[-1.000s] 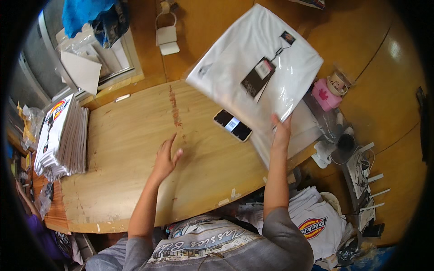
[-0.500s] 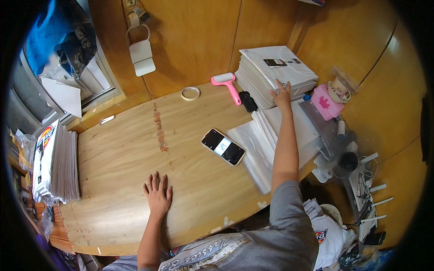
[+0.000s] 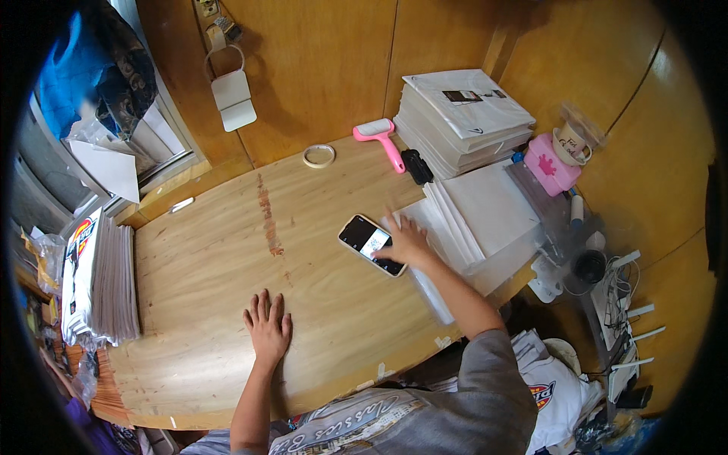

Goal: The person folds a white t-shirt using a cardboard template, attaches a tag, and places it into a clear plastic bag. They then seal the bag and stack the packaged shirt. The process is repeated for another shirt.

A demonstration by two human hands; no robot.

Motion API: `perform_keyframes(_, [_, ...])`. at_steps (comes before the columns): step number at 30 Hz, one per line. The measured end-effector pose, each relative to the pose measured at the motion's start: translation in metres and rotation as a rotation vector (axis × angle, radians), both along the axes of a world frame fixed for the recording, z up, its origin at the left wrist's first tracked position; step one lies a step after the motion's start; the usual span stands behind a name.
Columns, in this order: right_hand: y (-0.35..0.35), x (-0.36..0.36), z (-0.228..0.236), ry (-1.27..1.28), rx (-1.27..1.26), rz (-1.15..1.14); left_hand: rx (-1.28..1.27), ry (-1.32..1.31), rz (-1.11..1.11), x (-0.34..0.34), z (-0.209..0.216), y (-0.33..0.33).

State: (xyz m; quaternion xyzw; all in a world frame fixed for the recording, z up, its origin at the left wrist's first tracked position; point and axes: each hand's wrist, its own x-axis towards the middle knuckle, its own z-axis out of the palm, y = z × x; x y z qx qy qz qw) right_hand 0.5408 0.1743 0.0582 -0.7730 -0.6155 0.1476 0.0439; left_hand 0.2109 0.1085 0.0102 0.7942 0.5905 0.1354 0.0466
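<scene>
At R hand, phone faceup, long axis far-L to near-R

Left hand flat, right hand outstretched (blurred)

Smartphone showing black and white edged in cream, bench displaying tan wood grain with a reddish-brown streak, lint roller combining pink and white, plastic box showing pink with a darker pink motif, bagged garments gleaming white.
</scene>
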Motion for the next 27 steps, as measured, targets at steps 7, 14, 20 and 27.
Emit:
perform_keyframes(7, [-0.021, -0.029, -0.020, 0.042, 0.042, 0.095, 0.030, -0.016, -0.015, 0.002, -0.002, 0.001])
perform_keyframes(14, [0.067, -0.074, -0.035, 0.061, 0.242, 0.216, 0.051, -0.020, 0.001, -0.003, -0.007, -0.002])
perform_keyframes(20, [0.121, 0.016, -0.021, -0.089, 0.149, -0.125, 0.091, -0.036, -0.026, -0.003, -0.004, -0.001])
perform_keyframes(27, [-0.034, -0.036, -0.002, -0.050, 0.566, 0.081, 0.058, 0.000, -0.044, -0.004, -0.013, 0.003])
